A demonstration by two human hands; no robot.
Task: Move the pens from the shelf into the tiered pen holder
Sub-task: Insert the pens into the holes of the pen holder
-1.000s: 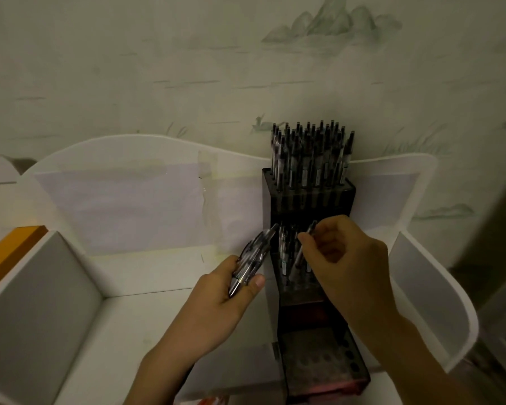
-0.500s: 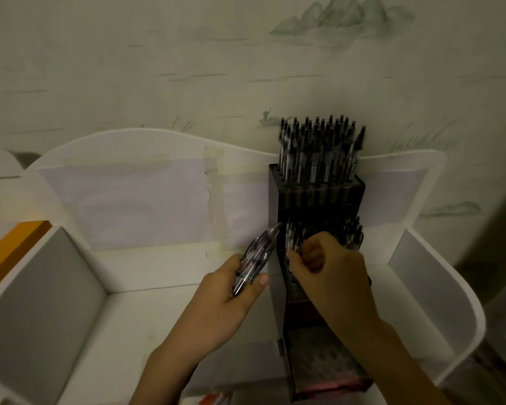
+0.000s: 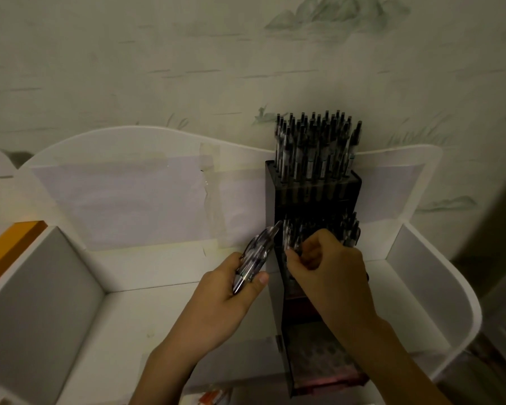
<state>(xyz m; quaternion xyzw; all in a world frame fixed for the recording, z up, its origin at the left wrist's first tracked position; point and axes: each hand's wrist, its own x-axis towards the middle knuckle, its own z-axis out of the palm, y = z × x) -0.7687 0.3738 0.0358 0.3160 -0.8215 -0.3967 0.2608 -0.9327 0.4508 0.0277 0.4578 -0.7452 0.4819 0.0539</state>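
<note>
Fingers (image 3: 301, 260) of the right hand (image 3: 330, 276) are curled tight over the middle tier of the tiered pen holder (image 3: 316, 200), where a pen seems to be pinched at their tips, though the pen itself cannot be made out clearly in the dim light. A bundle of pens (image 3: 254, 255) is gripped by the left hand (image 3: 225, 299), the thumb laid across the lower ends and the tips slanted toward 1 o'clock, just beside the left wall of the holder.

The holder is seen standing on the white shelf (image 3: 70, 331), to the right of its middle and against its back panel. Its top tier, at 12 o'clock from the right hand, is packed with upright pens (image 3: 313, 147). More pens are seen in the middle tier, partly hidden by the right hand. The lowest tier (image 3: 319, 363), at 6 o'clock from that hand, shows rows of holes; whether any hold pens cannot be told.

Sheets of paper (image 3: 123, 206) are taped to the shelf's back panel, at 10 o'clock from the left hand. An orange edge (image 3: 9, 247) is seen at 9 o'clock, outside the shelf's left wall. A painted wall (image 3: 187, 68) stands behind.
</note>
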